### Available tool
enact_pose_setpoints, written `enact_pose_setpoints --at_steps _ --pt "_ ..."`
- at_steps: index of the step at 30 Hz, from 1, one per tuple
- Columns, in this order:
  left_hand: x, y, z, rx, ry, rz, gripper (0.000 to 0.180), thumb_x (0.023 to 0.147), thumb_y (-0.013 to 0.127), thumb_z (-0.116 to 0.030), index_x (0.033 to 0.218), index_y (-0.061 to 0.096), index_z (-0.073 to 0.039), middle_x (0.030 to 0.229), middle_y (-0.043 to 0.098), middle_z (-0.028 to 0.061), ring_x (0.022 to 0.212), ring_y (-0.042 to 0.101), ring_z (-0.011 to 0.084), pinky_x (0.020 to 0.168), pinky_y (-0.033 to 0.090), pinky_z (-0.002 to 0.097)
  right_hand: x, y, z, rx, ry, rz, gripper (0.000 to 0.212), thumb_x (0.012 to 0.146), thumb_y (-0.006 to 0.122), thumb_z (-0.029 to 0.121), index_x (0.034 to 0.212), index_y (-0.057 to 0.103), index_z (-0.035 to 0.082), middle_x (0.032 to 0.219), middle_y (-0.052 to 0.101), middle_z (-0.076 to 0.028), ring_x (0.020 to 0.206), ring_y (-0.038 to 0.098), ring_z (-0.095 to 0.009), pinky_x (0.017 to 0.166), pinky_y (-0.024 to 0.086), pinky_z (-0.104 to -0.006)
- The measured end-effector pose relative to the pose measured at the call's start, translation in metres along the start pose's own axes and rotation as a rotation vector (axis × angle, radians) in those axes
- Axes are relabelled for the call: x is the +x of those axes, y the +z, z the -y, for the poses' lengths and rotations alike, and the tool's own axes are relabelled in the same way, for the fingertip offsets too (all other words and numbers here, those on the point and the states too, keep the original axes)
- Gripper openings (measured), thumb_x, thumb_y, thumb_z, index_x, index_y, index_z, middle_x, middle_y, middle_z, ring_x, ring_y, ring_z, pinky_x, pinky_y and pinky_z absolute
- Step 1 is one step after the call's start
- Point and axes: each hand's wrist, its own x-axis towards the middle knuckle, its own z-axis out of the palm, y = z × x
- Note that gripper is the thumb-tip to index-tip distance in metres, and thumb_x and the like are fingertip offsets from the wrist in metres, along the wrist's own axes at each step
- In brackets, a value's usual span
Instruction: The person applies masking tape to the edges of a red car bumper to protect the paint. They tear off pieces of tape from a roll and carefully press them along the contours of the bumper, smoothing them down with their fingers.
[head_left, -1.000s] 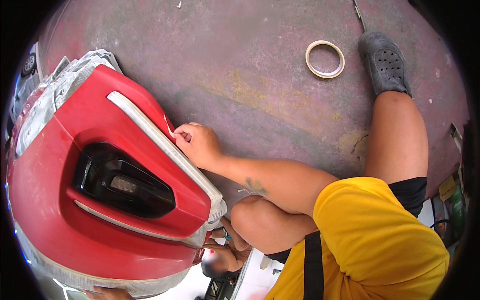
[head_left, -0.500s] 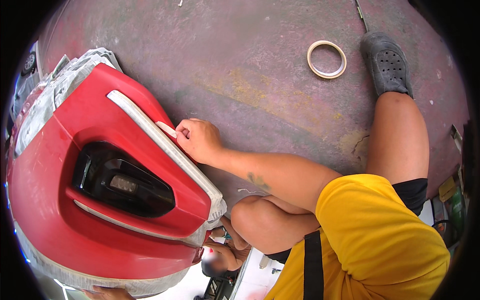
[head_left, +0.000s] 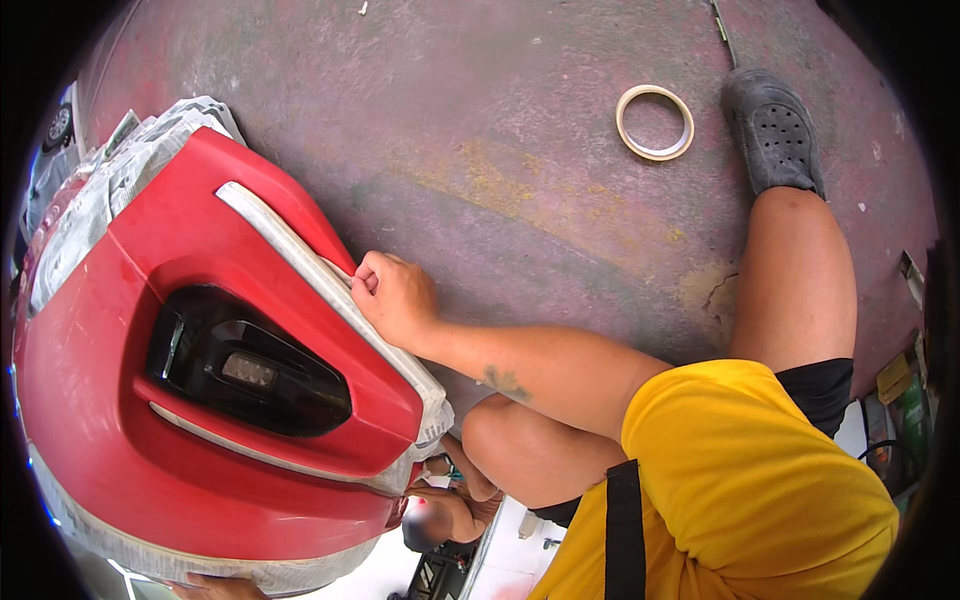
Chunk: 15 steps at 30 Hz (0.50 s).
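Observation:
A red car bumper (head_left: 120, 400) with a black fog-light recess (head_left: 247, 362) fills the left side. Masking tape (head_left: 290, 237) runs in a pale band along its raised edge. My right hand (head_left: 395, 300) is closed in a pinch at that edge, holding the end of a pale tape strip (head_left: 340, 274), mostly hidden by the fingers. At the bottom left, my left hand (head_left: 215, 588) shows only in part; its fingers lie stretched against the bumper's papered lower rim.
Newspaper (head_left: 140, 170) covers the bumper's far end. A tape roll (head_left: 655, 123) lies on the worn floor (head_left: 480, 90), near my grey clog (head_left: 775, 135). Another person (head_left: 455, 515) is beyond the bumper at the bottom. Assorted items (head_left: 900, 410) stand at the right edge.
My right hand has shifted slightly closer to the tape band and turned a little. The pale strip that stuck out from its fingertips now barely shows. My left hand is nearly unchanged.

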Motion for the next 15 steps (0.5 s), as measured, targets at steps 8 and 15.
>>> enact_pose_setpoints --at_steps 8,15 --pt "0.0 -0.001 0.001 -0.016 0.002 0.004 0.082 0.109 0.038 -0.069 0.159 0.049 -0.006 0.156 0.048 0.0238 0.147 0.044 0.0426 0.12 0.039 0.0547 -0.007 0.017 -0.005 0.077 -0.011 -0.086 0.009 0.093 0.073 0.011 0.092 0.066 0.006 0.085 0.073 -0.014 0.077 0.072 -0.034 0.068 0.056 -0.0461" --pt "-0.001 0.0 0.002 -0.021 -0.004 0.004 0.082 0.109 0.036 -0.07 0.16 0.048 -0.007 0.157 0.047 0.0245 0.148 0.043 0.0436 0.121 0.038 0.056 -0.011 0.016 -0.009 0.151 -0.059 -0.064 0.007 0.095 0.072 0.007 0.102 0.074 0.008 0.088 0.068 -0.011 0.074 0.068 -0.027 0.069 0.055 -0.0401"
